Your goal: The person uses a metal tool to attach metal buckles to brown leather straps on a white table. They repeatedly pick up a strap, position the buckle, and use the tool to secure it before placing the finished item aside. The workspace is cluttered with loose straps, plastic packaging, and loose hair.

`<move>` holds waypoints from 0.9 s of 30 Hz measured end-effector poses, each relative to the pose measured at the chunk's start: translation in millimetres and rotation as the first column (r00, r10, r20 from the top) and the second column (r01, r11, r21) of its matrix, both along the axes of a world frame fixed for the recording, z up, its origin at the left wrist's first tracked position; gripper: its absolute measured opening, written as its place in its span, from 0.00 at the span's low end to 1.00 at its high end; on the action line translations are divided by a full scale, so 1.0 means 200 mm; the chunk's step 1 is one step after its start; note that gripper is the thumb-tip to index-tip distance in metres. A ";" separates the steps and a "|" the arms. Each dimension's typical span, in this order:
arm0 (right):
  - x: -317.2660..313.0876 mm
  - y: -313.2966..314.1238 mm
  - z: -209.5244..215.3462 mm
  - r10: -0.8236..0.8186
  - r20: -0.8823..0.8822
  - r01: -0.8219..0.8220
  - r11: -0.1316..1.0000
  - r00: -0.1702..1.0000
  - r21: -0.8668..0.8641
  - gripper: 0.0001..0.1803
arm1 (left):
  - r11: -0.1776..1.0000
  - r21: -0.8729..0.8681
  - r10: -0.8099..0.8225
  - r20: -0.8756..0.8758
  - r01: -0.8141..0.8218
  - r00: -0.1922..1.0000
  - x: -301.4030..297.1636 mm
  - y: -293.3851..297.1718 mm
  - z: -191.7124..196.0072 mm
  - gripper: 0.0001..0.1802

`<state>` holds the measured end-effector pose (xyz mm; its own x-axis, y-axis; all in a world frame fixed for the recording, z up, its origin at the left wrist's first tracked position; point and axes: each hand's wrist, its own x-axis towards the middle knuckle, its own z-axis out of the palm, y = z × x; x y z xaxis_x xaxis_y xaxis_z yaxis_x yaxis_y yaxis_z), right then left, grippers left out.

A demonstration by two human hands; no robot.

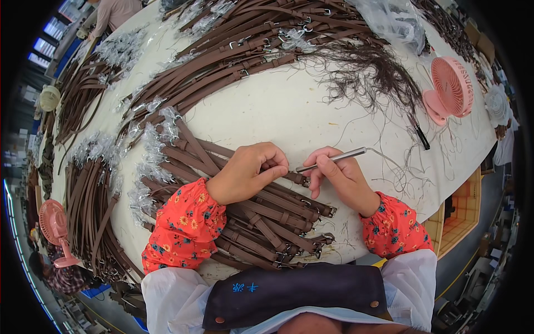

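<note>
My right hand (340, 177) grips a slim silver pen-shaped tool (349, 154), with a thin pale cord running from its back end. The tool's tip points left, toward my left hand (247, 172). That hand's thumb and fingers are closed in a pinch; what lies between them is too small to make out. Just below the tip, a brown belt end with a metal buckle (298, 178) sticks out from beneath my left fingers. Under my left forearm lies a pile of brown belts (261, 225), buckles toward the right and clear plastic wrap (150, 156) on their far-left ends.
More belt bundles (222, 61) cover the back and left of the white table (245, 114). Dark loose threads (372, 72) spread at the back right, beside a pink fan (449, 89) and a black-handled tool (421, 136). Another pink fan (54, 225) stands at left.
</note>
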<state>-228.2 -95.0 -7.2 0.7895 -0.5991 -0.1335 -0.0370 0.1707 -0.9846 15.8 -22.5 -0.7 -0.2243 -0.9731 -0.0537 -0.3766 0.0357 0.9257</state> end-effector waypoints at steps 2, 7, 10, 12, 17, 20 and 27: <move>0.00 0.00 -0.01 -0.003 0.007 0.003 1.000 1.000 -0.013 0.21 | 1.000 -0.011 -0.008 0.002 0.008 1.000 0.00 0.00 0.00 0.05; 0.00 0.00 0.00 -0.003 0.016 0.003 1.000 1.000 -0.015 0.21 | 1.000 -0.019 -0.015 -0.003 0.015 1.000 0.00 0.00 0.00 0.05; 0.00 0.00 0.00 -0.024 0.036 0.025 0.999 0.999 -0.027 0.21 | 0.999 0.001 0.037 -0.027 -0.037 0.999 0.01 0.00 -0.01 0.05; 0.01 0.00 0.00 -0.067 0.057 0.068 0.997 0.996 -0.026 0.21 | 1.000 -0.012 0.028 -0.001 -0.028 1.000 0.01 0.00 0.00 0.06; 0.01 0.00 0.01 -0.186 0.117 0.178 0.981 0.976 0.076 0.21 | 0.982 -0.164 -0.069 0.172 0.097 0.983 -0.04 0.02 0.01 0.10; 0.01 0.00 0.01 -0.148 0.120 0.140 0.987 0.982 0.075 0.21 | 0.958 -0.251 -0.086 0.201 0.136 0.976 -0.04 0.01 -0.03 0.08; -0.01 0.00 -0.01 0.019 0.054 -0.018 1.000 0.998 -0.024 0.20 | 0.998 -0.061 -0.011 0.041 0.014 0.999 -0.01 0.00 -0.02 0.06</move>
